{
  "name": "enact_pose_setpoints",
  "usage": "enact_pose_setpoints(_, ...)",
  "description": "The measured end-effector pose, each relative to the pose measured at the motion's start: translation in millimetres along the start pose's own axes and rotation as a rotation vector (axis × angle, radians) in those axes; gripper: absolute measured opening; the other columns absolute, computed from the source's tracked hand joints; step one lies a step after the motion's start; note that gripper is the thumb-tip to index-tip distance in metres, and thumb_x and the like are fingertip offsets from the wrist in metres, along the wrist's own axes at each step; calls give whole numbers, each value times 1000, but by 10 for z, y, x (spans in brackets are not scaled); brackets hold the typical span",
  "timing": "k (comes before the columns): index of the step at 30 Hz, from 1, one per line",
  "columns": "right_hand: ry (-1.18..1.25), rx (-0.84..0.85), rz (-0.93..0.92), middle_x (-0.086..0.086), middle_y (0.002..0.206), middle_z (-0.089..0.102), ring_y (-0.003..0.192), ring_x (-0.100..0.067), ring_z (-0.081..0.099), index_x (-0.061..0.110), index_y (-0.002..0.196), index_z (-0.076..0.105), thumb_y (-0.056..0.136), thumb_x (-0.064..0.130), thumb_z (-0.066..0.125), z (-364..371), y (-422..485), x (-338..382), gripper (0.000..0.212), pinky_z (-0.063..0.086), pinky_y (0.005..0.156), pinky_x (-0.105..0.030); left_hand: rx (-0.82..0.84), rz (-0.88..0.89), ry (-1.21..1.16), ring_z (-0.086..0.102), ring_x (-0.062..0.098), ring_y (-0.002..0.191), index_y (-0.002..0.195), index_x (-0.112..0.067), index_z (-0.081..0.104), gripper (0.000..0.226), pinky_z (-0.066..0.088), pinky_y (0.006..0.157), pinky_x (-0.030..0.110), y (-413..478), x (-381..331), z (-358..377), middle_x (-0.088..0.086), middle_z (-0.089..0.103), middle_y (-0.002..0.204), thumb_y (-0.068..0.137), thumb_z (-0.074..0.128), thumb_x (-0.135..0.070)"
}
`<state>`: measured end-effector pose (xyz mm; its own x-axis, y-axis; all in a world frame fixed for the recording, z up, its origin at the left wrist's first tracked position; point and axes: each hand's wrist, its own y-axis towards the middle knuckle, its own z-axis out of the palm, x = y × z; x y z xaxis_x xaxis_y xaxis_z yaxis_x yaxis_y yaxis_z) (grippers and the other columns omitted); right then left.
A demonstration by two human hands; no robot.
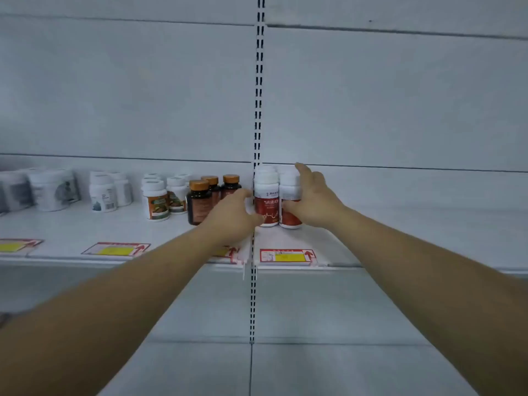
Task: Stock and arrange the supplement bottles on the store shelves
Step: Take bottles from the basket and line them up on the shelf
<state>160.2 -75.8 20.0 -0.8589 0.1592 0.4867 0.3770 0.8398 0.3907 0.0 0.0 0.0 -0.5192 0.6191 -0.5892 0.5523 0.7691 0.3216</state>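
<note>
Two white bottles with red labels stand side by side on the white shelf [400,241], just right of the slotted upright. My left hand [233,215] curls round the left red-label bottle [266,200] from its left side. On the right red-label bottle [289,192] lies my right hand [314,200], thumb across the front and index finger raised over the caps. More white caps show behind this pair.
Left of the upright [258,110] stand three amber bottles with orange caps [200,202], white bottles with orange labels [155,200], and several other white bottles [103,192] farther left. Red and yellow price tags [287,257] line the shelf's front edge. A lower shelf lies beneath.
</note>
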Motion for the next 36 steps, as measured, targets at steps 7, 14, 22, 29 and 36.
enact_pose_setpoints(7,136,-11,-15,-10,126,57,103,-25,56,29,144,21,87,28,65,88,102,-169,72,45,88,-33,103,-66,-279,53,14,102,136,-16,37,62,40,86,26,409,-26,178,3,56,129,83,70,-16)
enact_pose_setpoints(14,475,-74,-47,4,110,54,95,-16,61,40,140,22,82,18,69,4,194,-301,77,48,83,-30,-64,-17,-628,63,4,83,125,-24,41,49,50,69,18,412,-82,255,-5,61,99,85,67,-13)
enact_pose_setpoints(22,1002,-31,-20,0,105,67,80,-9,69,36,136,41,96,21,45,2,305,-182,43,53,68,-29,-5,-35,-1119,65,26,101,130,-19,46,38,56,79,44,382,-113,135,9,63,115,94,47,-7)
enact_pose_setpoints(29,1003,0,-37,2,109,64,86,-12,65,43,139,34,98,21,37,52,277,-211,47,52,68,-32,61,52,-1151,68,22,95,118,-23,53,39,54,84,44,385,-86,158,2,70,98,89,48,3)
enact_pose_setpoints(36,1024,42,-78,2,105,64,91,-15,66,36,129,43,87,13,60,38,223,-220,51,57,75,-38,98,3,-1183,66,24,96,117,-19,50,28,57,74,42,368,-95,153,8,65,109,92,47,-7)
